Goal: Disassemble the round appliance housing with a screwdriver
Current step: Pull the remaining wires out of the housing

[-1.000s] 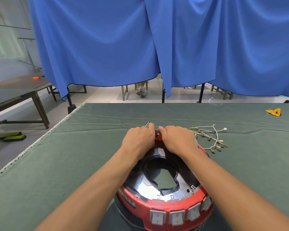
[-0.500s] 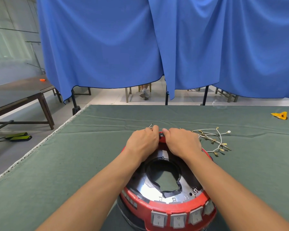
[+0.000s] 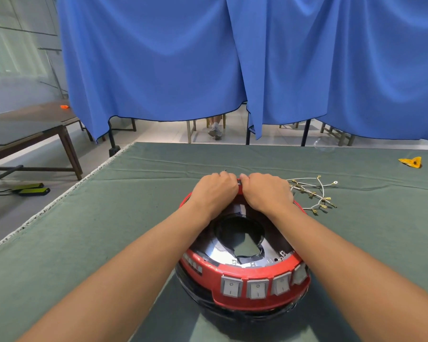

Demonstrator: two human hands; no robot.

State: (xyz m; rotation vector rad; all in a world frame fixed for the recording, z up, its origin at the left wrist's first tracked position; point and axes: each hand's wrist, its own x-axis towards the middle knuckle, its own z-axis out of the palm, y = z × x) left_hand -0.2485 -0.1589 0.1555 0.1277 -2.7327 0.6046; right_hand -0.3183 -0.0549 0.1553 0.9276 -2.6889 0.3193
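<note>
Red housing [image 3: 242, 275] sits mid-table on green cloth [image 3: 84, 230]. Left hand [image 3: 214, 191] and right hand [image 3: 267, 191] curl over its rim at twelve o'clock, seemingly prying it loose; no screwdriver visible. Next probably needs steady upward pull.

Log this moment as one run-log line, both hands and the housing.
left hand: grips far rim | right hand: grips far rim | red housing: on green table | screwdriver: not clearly seen
</note>
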